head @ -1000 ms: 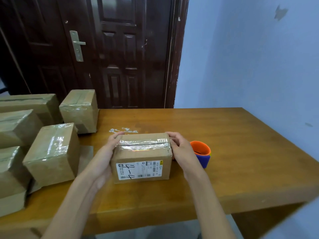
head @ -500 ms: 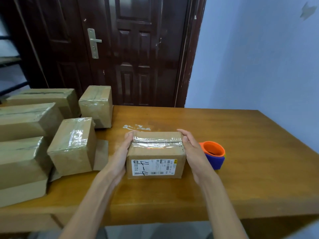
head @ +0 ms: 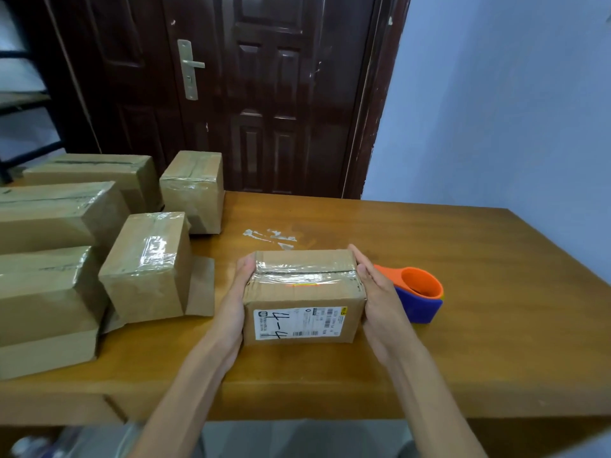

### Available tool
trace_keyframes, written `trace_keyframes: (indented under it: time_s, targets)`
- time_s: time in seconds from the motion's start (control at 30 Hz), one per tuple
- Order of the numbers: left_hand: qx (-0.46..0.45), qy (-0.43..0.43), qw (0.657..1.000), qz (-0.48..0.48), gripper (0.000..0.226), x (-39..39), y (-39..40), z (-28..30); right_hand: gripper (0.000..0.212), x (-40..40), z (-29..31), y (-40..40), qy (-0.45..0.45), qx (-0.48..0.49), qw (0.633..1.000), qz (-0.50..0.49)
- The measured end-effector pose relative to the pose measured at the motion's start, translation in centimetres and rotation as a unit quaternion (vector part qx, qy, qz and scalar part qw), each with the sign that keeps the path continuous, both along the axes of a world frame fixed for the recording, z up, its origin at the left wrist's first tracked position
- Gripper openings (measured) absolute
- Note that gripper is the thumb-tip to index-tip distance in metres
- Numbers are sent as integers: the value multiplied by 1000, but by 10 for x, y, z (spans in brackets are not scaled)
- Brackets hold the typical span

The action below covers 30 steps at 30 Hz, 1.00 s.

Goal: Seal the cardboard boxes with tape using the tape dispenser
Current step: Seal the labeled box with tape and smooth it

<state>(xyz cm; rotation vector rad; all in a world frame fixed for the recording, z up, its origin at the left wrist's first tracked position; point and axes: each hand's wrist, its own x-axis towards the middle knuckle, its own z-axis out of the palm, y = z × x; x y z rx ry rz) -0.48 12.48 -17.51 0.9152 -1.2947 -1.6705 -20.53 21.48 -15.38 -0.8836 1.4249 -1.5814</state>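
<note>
1. A small cardboard box [head: 302, 294] is sitting on the wooden table [head: 463, 325], near its front edge, with clear tape running across the top seam and a white label marked "4-4" facing the person.
2. The left hand [head: 234, 302] is pressing flat against the box's left end, fingers straight and close together, fingertips reaching the top edge.
3. The right hand [head: 377, 299] is pressing against the right end in the same way, fingers straight, thumb lying along the top corner.
4. The tape dispenser [head: 418, 297], orange on top and blue below, is resting on the table just beside the right hand, behind it.
5. A group of taped boxes [head: 148, 266] is standing at the left side of the table, some stacked.
6. Scraps of tape [head: 269, 236] are sticking to the table behind the small box.
7. A dark door [head: 264, 94] is standing shut beyond the table.
</note>
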Motion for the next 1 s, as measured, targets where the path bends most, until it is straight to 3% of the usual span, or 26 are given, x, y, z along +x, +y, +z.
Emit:
trace_keyframes:
  time_s: [0.17, 0.4, 0.8, 0.87, 1.0]
  targets:
    - [6, 7, 1000, 11, 46, 0, 0, -2, 42, 6, -4, -1, -94, -19, 995, 4]
    - [14, 26, 999, 29, 42, -3, 3, -1, 42, 3, 0, 3, -149, -13, 989, 23]
    - [-27, 45, 998, -36, 45, 18, 17, 8, 35, 3, 8, 1, -146, 3, 989, -7]
    - [-37, 42, 998, -10, 45, 22, 24, 3, 33, 2, 10, 1, -102, 16, 994, -41]
    - [-128, 13, 983, 134, 40, 17, 47, -8, 35, 16, 1, -2, -67, 4, 992, -110]
